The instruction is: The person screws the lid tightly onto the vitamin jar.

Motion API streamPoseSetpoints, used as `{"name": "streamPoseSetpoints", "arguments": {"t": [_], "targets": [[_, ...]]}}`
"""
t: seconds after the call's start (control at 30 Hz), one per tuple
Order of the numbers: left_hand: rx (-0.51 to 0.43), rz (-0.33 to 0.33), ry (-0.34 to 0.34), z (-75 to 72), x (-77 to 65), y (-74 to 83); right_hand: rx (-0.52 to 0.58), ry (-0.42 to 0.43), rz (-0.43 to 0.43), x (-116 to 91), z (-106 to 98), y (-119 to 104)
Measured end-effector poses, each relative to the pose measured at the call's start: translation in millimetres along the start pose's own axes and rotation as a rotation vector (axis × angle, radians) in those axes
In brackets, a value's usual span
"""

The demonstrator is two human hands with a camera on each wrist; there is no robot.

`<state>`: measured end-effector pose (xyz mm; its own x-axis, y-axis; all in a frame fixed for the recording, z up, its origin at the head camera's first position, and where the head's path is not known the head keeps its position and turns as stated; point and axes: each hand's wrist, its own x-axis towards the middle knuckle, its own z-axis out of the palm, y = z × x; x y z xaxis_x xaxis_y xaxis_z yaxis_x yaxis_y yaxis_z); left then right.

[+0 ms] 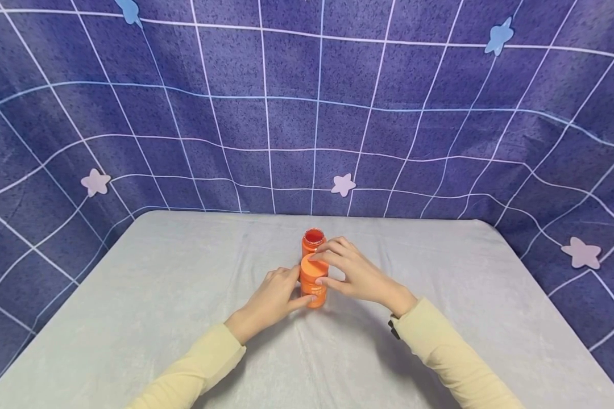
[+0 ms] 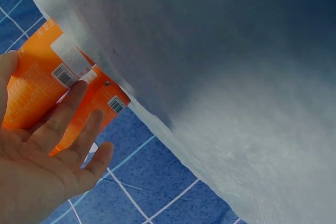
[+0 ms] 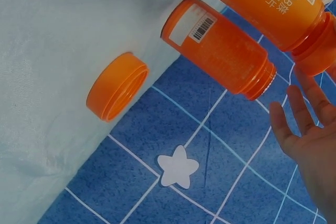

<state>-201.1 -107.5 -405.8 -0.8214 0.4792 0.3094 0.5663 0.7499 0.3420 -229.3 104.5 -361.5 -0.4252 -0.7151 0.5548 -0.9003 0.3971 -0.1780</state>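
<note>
Capped orange cylindrical plastic bottle: upright, pale-printed, barcoded, just in front of the uncapped orange plastic bottle.
Left hand: clamped by fingers round the capped bottle.
Right hand: pinching its flat-topped orange cap.
Loose round orange lid: near the uncapped bottle.

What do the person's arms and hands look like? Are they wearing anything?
Yes! The arms have a plain, pale-yellow cloth left sleeve and a matching right sleeve, both reaching the wrists. The left hand and right hand are bare, without gloves. A small black object peeks out at the right sleeve's end; I can't tell what it is.
</note>
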Motion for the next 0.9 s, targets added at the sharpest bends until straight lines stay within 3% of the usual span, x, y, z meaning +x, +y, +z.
{"name": "streamPoseSetpoints", "arguments": {"t": [0.4, 0.9], "targets": [[-0.007, 0.0, -0.002, -0.7, -0.2, 0.3, -0.001, -0.012, -0.005, -0.4, 1.8, -0.2], [0.006, -0.004, 0.001, 0.2, 0.1, -0.3, 0.011, -0.042, 0.081, -1.9, 3.0, 2.6]]}}
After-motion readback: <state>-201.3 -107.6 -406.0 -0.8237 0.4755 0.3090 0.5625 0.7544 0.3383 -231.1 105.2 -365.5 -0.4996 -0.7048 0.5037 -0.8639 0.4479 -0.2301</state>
